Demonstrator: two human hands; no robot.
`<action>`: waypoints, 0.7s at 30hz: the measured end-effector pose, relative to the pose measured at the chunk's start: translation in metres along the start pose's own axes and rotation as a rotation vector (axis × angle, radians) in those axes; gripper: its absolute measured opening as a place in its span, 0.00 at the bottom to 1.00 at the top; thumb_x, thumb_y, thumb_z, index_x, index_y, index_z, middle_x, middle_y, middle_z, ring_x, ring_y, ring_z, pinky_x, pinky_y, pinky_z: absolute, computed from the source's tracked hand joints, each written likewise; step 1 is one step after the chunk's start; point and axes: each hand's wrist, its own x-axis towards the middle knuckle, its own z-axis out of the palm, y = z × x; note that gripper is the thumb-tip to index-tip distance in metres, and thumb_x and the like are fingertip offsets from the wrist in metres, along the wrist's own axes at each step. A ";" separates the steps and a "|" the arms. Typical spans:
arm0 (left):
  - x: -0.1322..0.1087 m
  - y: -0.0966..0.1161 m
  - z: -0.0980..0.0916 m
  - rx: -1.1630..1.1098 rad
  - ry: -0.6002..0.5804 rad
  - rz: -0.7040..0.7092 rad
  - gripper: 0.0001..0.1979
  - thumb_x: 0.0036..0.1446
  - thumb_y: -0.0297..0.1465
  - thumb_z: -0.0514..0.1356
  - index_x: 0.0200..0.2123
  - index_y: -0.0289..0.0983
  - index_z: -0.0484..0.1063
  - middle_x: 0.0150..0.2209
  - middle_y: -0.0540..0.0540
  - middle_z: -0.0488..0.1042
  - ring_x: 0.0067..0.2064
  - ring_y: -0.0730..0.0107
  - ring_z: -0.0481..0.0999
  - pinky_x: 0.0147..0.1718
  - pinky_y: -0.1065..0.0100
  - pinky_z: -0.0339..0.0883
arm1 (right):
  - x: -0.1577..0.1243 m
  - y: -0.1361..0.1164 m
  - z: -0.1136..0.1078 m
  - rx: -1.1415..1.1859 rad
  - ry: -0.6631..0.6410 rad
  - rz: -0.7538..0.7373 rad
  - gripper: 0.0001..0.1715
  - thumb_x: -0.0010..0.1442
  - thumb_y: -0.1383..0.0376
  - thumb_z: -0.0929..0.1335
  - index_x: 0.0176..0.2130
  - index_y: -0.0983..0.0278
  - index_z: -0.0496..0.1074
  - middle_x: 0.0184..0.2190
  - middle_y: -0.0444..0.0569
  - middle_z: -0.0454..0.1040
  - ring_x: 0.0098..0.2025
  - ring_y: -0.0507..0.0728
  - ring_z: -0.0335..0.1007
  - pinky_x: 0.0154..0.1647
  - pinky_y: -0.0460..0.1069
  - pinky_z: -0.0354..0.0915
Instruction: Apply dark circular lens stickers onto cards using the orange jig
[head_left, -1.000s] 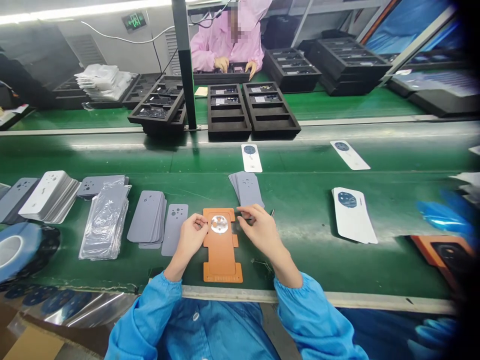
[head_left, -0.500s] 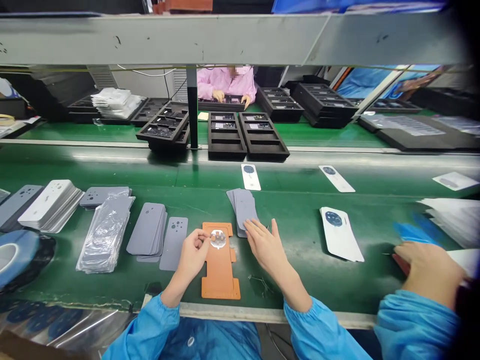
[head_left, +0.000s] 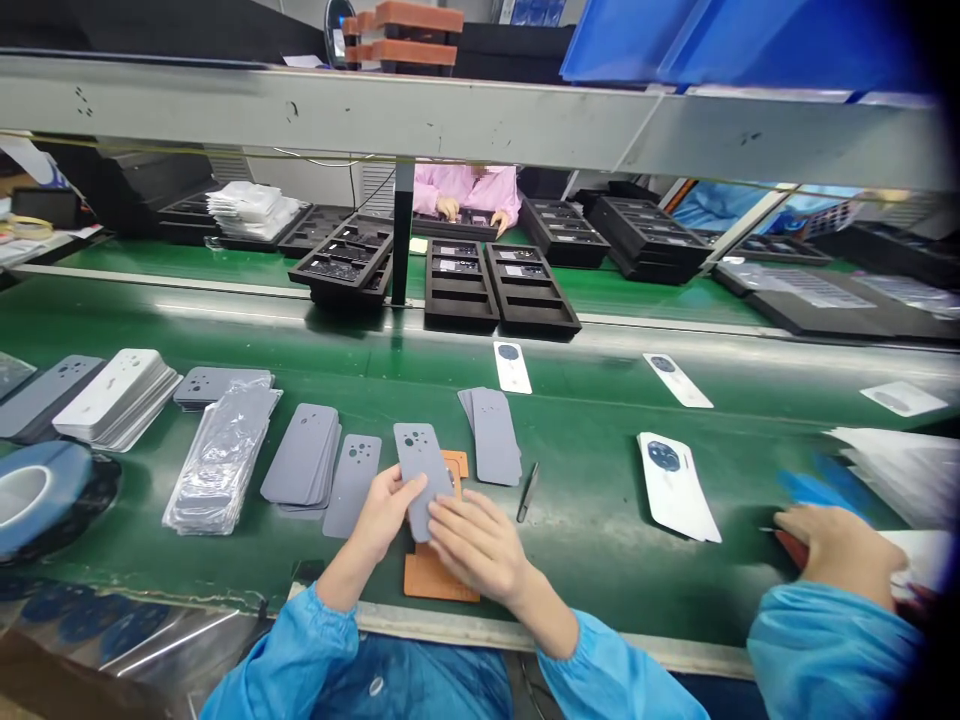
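Observation:
A grey phone back cover (head_left: 421,470) with camera holes is held over the orange jig (head_left: 437,578) on the green belt. My left hand (head_left: 384,512) grips its left edge with fingers curled. Fingers of my right hand (head_left: 475,545) press on the cover's lower end. Only the jig's top right corner and bottom edge show beneath. Black tweezers (head_left: 528,491) lie on the belt just right of my hands. A small stack of grey covers (head_left: 493,435) lies behind them.
More grey covers (head_left: 304,468), a bag of clear film (head_left: 223,457), white covers (head_left: 116,397) and a blue tape roll (head_left: 30,495) lie at left. White cards (head_left: 677,486) lie at right, near a co-worker's hand (head_left: 841,551). Black trays (head_left: 495,287) and a steel post (head_left: 403,230) stand beyond.
My right hand left the stack behind the jig and came down in front. A grey cover now sits in both hands over the jig, hiding its round disc. The camera tilted up.

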 end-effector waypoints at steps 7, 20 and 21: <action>-0.011 -0.010 -0.006 0.120 -0.106 -0.038 0.27 0.52 0.44 0.70 0.49 0.31 0.76 0.42 0.38 0.83 0.40 0.57 0.83 0.41 0.62 0.75 | 0.010 0.010 0.006 0.125 -0.005 0.463 0.25 0.64 0.67 0.67 0.60 0.59 0.70 0.59 0.59 0.73 0.62 0.63 0.70 0.61 0.62 0.68; -0.024 -0.027 -0.006 1.044 0.079 0.270 0.29 0.55 0.31 0.67 0.60 0.37 0.69 0.51 0.39 0.76 0.52 0.52 0.77 0.49 0.54 0.74 | 0.031 0.031 -0.014 0.353 -0.380 0.757 0.29 0.63 0.70 0.66 0.62 0.56 0.65 0.53 0.53 0.71 0.55 0.62 0.71 0.56 0.61 0.70; -0.030 -0.029 -0.008 1.147 0.113 0.352 0.34 0.55 0.30 0.67 0.65 0.38 0.63 0.57 0.37 0.73 0.57 0.50 0.74 0.53 0.53 0.71 | 0.030 0.030 -0.012 0.327 -0.383 0.733 0.29 0.62 0.71 0.66 0.61 0.56 0.65 0.53 0.53 0.71 0.55 0.63 0.71 0.56 0.62 0.70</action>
